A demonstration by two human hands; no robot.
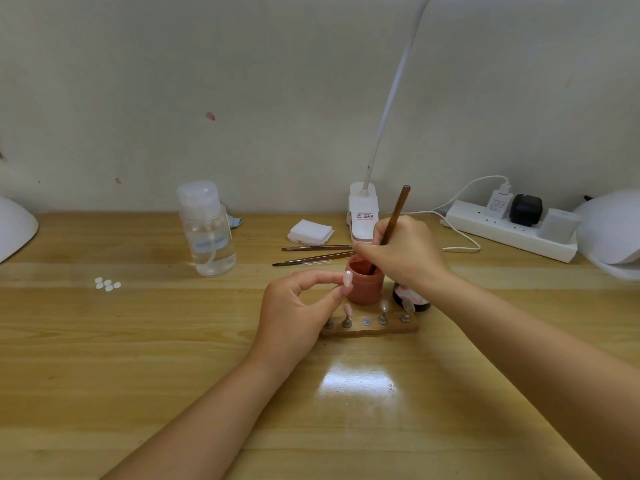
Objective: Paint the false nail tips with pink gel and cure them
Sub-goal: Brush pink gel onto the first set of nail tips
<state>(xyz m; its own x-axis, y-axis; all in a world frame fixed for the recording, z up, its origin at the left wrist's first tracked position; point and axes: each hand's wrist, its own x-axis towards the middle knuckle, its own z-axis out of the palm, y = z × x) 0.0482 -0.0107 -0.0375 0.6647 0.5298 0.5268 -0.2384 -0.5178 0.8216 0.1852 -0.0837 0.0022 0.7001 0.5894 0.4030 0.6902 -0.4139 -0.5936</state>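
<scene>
My left hand (298,306) pinches a pale false nail tip (347,278) on its small stand, held just left of the pink gel jar (365,285). My right hand (405,252) grips a brown-handled brush (394,216), whose bristle end dips into the open jar. In front of the jar lies a wooden holder (370,329) carrying several small stands; some of them bear nail tips (347,310). The jar's dark lid (412,299) rests to the right, partly behind my right wrist.
Two spare brushes (313,254) lie behind the jar, near a stack of white pads (310,232). A clear pump bottle (207,230) stands at left, loose nail tips (107,284) beyond it. White curing lamps sit at both edges (609,230). A clip lamp (363,216) and power strip (509,230) line the back.
</scene>
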